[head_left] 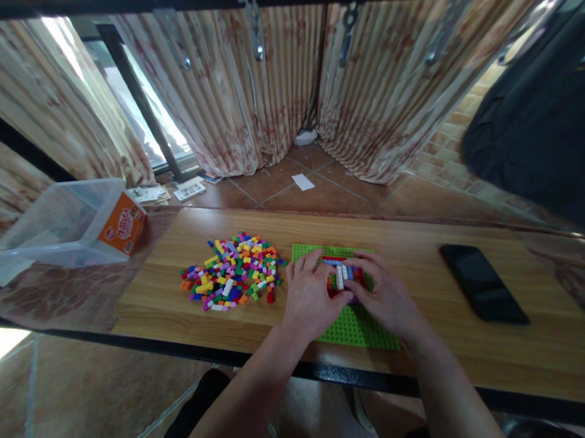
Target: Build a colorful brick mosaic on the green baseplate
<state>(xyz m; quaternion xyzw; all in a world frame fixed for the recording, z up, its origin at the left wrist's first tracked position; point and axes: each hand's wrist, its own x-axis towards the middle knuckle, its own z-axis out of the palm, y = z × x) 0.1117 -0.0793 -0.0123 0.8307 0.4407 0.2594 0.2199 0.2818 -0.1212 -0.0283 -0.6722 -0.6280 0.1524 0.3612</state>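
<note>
Here the wooden table (424,243) runs wide, with its dark near edge just below the wrists. The green baseplate (353,328) lies close to that near edge, its near corner almost reaching it. Bare wood lies open to the right, up to the black phone (482,282), and along the far edge. To the left, the pile of loose bricks (231,273) sits just beside the plate, with the clear plastic box (67,225) well apart at far left.

The small brick build (344,275) stands on the far half of the plate. The left hand (310,291) and right hand (385,292) meet on it, fingers bent and closed against its two sides, thumbs at its near side.
</note>
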